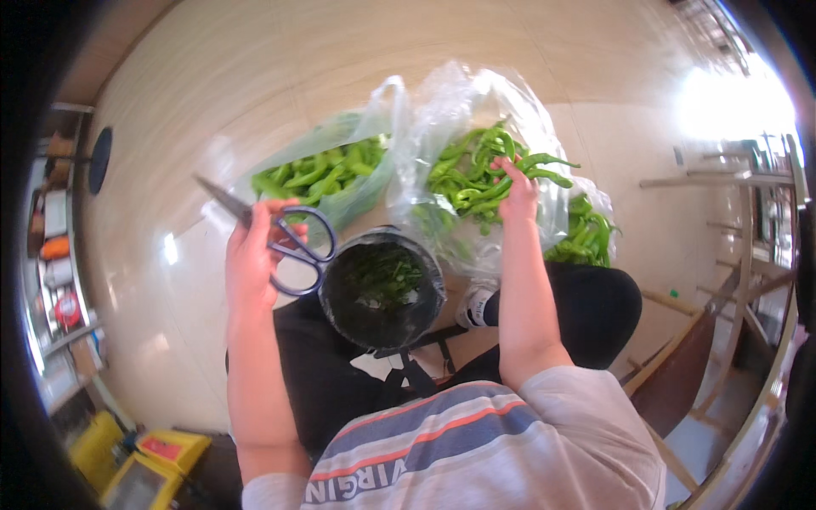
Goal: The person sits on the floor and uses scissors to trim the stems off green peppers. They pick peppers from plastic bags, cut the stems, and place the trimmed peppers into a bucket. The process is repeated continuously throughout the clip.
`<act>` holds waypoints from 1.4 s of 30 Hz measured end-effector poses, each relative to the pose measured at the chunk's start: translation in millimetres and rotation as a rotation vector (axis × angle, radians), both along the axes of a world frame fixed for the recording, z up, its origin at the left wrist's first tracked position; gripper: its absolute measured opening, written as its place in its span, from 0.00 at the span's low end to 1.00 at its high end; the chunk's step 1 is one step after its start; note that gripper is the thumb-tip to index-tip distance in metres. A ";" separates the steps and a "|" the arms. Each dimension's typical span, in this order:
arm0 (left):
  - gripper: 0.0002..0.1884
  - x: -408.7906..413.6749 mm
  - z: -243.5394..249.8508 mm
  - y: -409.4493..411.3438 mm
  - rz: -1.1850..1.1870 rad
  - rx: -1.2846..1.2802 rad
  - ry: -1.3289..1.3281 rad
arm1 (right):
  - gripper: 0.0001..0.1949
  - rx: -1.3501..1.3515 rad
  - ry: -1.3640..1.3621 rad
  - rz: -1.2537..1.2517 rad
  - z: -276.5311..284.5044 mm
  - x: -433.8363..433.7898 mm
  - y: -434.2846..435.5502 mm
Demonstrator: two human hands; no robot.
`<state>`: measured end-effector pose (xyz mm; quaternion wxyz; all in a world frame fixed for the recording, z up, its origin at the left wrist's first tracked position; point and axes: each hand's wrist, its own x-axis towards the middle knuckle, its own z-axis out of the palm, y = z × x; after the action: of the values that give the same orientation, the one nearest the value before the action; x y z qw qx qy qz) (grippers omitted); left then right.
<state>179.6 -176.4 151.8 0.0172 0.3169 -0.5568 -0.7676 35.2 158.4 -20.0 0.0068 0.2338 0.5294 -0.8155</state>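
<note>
My left hand [258,245] holds a pair of scissors [306,255] around its blades, with the dark blue loop handles facing right and the tip pointing up and left. Over a clear plastic bag [446,108], my right hand [517,182] grips several long green peppers [542,169]. More green peppers [468,159] lie inside that bag. Left of it, a second plastic bag [357,210] is filled with green peppers [325,169]. Between my knees stands a dark bin [335,319] lined with plastic, with green trimmings [395,274] at its bottom.
More green peppers [583,236] sit in another bag beyond my right knee. Wooden chairs [669,363] stand at the right. Shelves with goods [57,255] line the left side, and yellow containers [153,465] are at the lower left. A pale tiled floor [166,344] surrounds me.
</note>
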 end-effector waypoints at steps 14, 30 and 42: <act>0.17 22.0 1.7 -43.2 0.283 -0.214 -0.095 | 0.18 -0.502 -0.728 0.435 46.5 52.1 -285.5; 0.15 32.1 -15.3 -77.8 -0.129 0.046 0.031 | 0.04 0.096 -0.446 1.221 16.5 78.5 -306.7; 0.17 38.4 -24.7 -82.1 -0.029 -0.010 0.226 | 0.25 1.065 0.798 1.776 40.5 -12.8 -333.6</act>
<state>218.0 -258.5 127.2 0.0703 0.2202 -0.5595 -0.7959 22.4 -175.2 20.4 0.3164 -0.5350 0.7559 -0.2059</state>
